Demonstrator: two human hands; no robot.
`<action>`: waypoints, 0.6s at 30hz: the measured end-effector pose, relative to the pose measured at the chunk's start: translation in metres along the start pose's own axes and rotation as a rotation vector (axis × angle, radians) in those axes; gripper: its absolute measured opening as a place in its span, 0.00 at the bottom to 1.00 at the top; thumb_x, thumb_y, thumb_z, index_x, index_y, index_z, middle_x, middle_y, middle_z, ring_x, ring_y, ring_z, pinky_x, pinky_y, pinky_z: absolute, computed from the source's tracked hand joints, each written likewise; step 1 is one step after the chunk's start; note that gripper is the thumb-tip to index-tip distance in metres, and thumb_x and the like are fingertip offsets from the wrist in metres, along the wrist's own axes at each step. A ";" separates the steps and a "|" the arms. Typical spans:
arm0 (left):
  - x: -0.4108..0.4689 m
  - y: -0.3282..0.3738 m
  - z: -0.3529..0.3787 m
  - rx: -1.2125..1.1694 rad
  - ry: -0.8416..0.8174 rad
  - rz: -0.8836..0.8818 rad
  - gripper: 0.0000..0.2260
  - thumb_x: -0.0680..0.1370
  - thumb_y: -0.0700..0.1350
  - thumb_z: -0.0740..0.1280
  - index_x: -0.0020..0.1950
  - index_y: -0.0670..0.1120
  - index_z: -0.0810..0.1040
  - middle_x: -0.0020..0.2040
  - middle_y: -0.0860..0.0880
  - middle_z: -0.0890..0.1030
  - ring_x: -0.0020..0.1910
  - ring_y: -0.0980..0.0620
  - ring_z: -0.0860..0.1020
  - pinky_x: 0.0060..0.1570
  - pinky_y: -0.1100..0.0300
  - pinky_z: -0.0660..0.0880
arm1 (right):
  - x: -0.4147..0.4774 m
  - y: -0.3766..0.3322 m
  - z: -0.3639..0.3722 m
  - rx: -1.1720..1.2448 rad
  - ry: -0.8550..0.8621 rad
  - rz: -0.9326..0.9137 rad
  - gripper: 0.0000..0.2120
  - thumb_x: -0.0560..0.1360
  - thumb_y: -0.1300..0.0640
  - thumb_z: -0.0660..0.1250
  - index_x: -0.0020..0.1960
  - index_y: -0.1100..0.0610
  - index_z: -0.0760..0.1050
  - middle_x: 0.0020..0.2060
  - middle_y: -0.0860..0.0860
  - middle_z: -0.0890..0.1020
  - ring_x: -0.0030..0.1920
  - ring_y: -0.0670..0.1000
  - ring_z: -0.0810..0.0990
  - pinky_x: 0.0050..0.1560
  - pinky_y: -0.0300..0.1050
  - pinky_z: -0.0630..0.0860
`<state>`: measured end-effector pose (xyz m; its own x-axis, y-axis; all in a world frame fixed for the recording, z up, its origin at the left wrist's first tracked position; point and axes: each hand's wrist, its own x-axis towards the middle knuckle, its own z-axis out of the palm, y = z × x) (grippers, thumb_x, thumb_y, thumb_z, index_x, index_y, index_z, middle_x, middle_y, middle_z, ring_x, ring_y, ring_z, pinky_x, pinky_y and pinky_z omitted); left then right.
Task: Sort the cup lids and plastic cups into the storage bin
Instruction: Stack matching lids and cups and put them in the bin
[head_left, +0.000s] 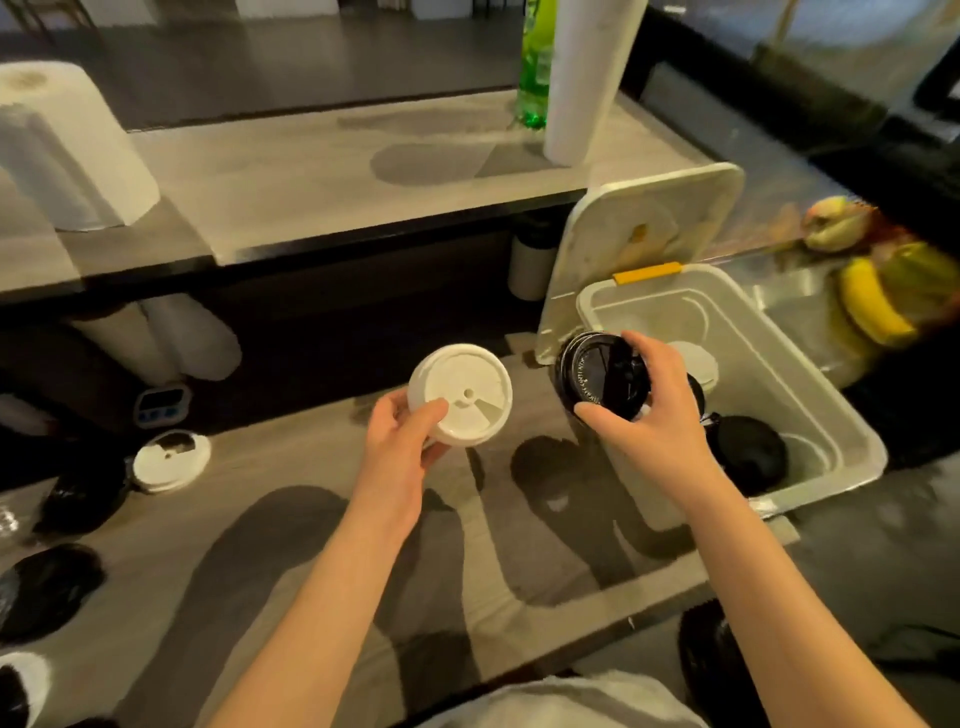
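Left hand (402, 441): grip clamped on a round white plastic cup lid (462, 395), thumb on the top face, fingers under the rim. It's held over the grey tabletop (322, 519), left of the bin and clear of it.

Right hand (654, 410): grip closed round what looks like a short stack of glossy black plastic cup lids (597, 382), tilted on edge, right at the near-left corner of the translucent white rectangular storage bin (769, 343). I can't tell whether it's past the rim yet.

The bin's hinged white cover (644, 228) stands open behind the yellow latch (647, 273), so access is free.

Already inside the bin: a white lid (696, 361) toward the back and a dark pile of black lids (748, 452) toward the front.

Step in hand, as I read it: drop the black stack first.
- Carry it in over the rim, then level it before letting go. Released on edge, it'll likely roll or fan apart.
- Set it down on the black pile, not on the white one, to keep colours apart.
- Lower it, don't toss. These lids are light and will probably skate on the smooth plastic.
- Then bring the white lid across and seat it flat on the white one at the back.

Still out on the tabletop at left: another white lid (171, 460) and more black lids (83, 499). I can't make out any plastic cups from here.
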<state>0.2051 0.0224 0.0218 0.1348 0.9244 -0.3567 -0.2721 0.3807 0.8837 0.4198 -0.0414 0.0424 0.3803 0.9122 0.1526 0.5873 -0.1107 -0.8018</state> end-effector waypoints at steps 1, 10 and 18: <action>0.001 -0.003 0.013 0.007 -0.008 0.000 0.15 0.76 0.41 0.65 0.62 0.45 0.70 0.56 0.47 0.76 0.52 0.52 0.76 0.46 0.59 0.74 | 0.002 0.009 -0.012 -0.006 0.019 0.016 0.37 0.68 0.55 0.75 0.71 0.53 0.62 0.59 0.44 0.66 0.57 0.36 0.64 0.58 0.30 0.62; 0.010 -0.026 0.098 0.040 0.003 0.005 0.09 0.76 0.41 0.66 0.55 0.47 0.73 0.55 0.47 0.77 0.50 0.51 0.77 0.41 0.60 0.74 | 0.043 0.098 -0.079 -0.144 -0.085 0.213 0.39 0.70 0.52 0.73 0.75 0.51 0.55 0.71 0.48 0.60 0.71 0.51 0.62 0.67 0.45 0.61; 0.012 -0.038 0.130 -0.011 0.063 0.027 0.09 0.77 0.41 0.65 0.55 0.48 0.72 0.55 0.46 0.76 0.52 0.50 0.76 0.43 0.58 0.73 | 0.078 0.123 -0.075 -0.350 -0.556 0.061 0.35 0.72 0.44 0.70 0.74 0.46 0.58 0.70 0.49 0.65 0.69 0.52 0.66 0.68 0.50 0.67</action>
<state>0.3413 0.0165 0.0230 0.0666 0.9339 -0.3512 -0.2851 0.3552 0.8903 0.5756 -0.0137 -0.0008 0.0495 0.9576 -0.2837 0.8095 -0.2049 -0.5503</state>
